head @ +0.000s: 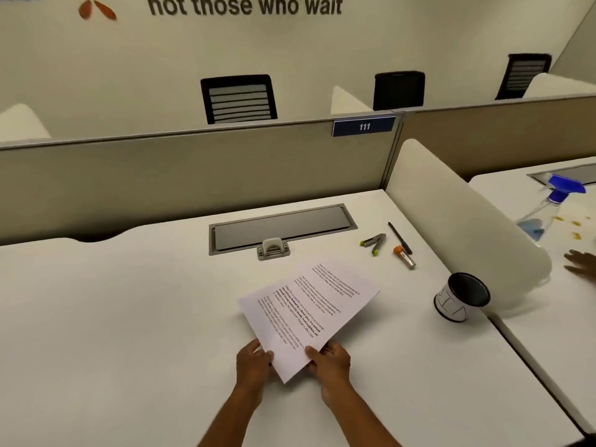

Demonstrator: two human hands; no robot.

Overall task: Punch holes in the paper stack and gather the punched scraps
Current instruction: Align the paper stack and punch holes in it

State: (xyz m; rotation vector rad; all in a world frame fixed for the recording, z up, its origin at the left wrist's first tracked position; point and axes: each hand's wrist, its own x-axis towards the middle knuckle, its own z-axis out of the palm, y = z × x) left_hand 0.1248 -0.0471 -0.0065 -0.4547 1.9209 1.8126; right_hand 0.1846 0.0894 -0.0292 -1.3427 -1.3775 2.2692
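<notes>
At a white desk (129, 317), a person's left hand (253, 361) and right hand (330, 361) pinch the near edge of a fanned paper stack (306, 312), fingers closed on the sheets, its far end angled toward the hole punch (273, 249) near the cable tray. The sheets are splayed, so holes would likely land out of line unless squared first. A cup (462, 296) sits to the right, possibly for the scraps; its dark interior appears empty, though it is hard to tell.
</notes>
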